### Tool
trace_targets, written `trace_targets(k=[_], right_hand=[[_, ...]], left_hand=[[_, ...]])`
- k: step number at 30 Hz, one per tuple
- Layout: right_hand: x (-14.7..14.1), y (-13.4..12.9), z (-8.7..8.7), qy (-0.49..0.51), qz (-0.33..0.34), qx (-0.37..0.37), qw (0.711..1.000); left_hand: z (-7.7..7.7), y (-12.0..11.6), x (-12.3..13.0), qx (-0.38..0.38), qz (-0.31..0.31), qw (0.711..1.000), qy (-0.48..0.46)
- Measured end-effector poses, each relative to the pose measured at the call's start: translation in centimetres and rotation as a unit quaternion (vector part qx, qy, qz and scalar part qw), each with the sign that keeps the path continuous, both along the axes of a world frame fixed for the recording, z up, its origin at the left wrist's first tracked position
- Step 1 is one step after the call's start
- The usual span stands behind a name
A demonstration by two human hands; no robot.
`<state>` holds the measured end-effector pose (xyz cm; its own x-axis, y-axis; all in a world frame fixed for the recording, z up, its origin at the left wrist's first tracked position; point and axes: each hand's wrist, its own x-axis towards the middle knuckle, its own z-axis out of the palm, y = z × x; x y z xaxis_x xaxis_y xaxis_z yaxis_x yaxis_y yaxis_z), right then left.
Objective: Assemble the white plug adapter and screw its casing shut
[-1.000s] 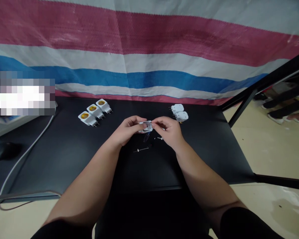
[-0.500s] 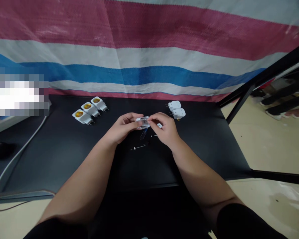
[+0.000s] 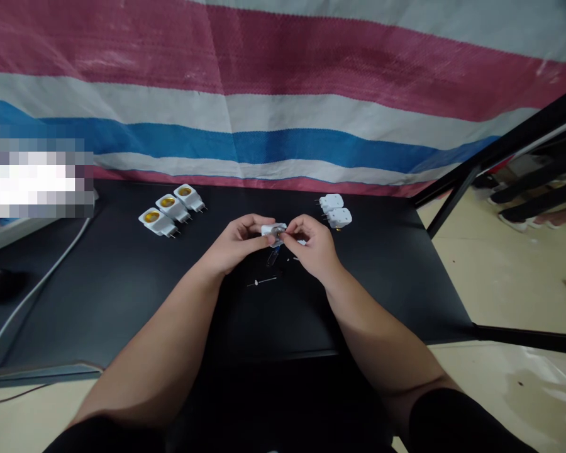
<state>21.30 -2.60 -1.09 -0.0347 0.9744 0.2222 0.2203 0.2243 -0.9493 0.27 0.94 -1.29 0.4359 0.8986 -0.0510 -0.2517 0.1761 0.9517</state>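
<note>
My left hand (image 3: pixel 239 242) grips a white plastic plug housing (image 3: pixel 266 231) between thumb and fingers, its open inside showing. At the housing's right end my right hand (image 3: pixel 310 240) has thumb and forefinger pinched together. Whatever sits in that pinch is too small to make out. Just below the housing lies a slim clear-and-blue tool (image 3: pixel 273 255) on the table. Nearer to me is a thin metal rod with a small white piece on it (image 3: pixel 263 281). Small white parts lie beside my right hand, partly hidden by it.
Three white plug-in lamp sockets (image 3: pixel 168 202) with brass-coloured insides stand in a row at the back left. Two white plug bodies (image 3: pixel 338 218) with metal pins lie at the back right. A cable (image 3: pixel 42 280) and dark mouse (image 3: pixel 0 285) are at the left of the black table (image 3: pixel 396 277).
The white housing has turned and tilted slightly in my left hand. My right fingertips remain at its right end, in a slightly different pose. The camera view has shifted a little.
</note>
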Motion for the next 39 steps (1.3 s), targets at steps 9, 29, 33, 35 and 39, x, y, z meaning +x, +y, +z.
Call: trace_targets(k=[9, 29, 33, 35, 39], right_hand=[[0.1, 0.2, -0.1, 0.019, 0.007, -0.025, 0.999], [0.5, 1.5, -1.0, 0.115, 0.027, -0.120, 0.986], [0.4, 1.2, -1.1, 0.078, 0.012, -0.079, 0.994], [0.2, 1.1, -1.1, 0.068, 0.010, -0.057, 0.996], [0.3, 1.0, -0.9, 0.044, 0.023, -0.044, 0.998]], left_hand=[[0.4, -0.2, 0.1, 0.016, -0.004, 1.000, 0.016], [-0.1, -0.1, -0.1, -0.023, -0.016, 0.999, -0.024], [0.1, 0.0, -0.2, -0.027, -0.025, 0.999, -0.025], [0.2, 0.0, -0.2, -0.031, -0.026, 0.999, -0.024], [0.3, 0.0, -0.5, -0.046, -0.027, 0.998, -0.023]])
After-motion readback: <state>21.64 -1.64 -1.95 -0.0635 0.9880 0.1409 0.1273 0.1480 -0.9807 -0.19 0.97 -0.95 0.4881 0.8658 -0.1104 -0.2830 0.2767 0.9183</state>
